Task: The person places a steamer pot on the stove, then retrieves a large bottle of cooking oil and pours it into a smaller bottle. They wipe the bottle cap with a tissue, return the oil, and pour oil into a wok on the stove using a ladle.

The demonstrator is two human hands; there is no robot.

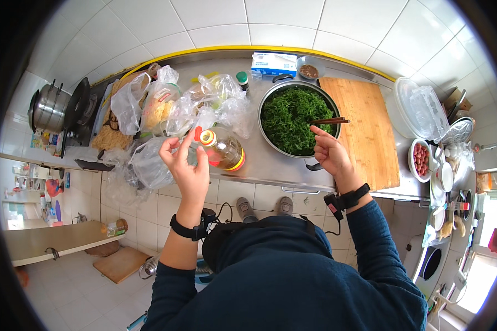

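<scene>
My left hand is at the neck of a clear plastic oil bottle with a yellow rim. Its thumb and index finger are apart, and the bottle's red cap shows at the index fingertip; whether they touch is unclear. Over the near right rim of a black-handled pot hovers my right hand, index finger extended and the others loosely curled, holding nothing visible. Chopped leafy greens fill the pot. Brown chopsticks lie across the greens and the right rim, just beyond that fingertip.
A wooden cutting board lies right of the pot. Behind are a blue-and-white box and a small bowl. Plastic bags crowd the left counter. A bowl of reddish pieces stands far right, and a steamer pot far left.
</scene>
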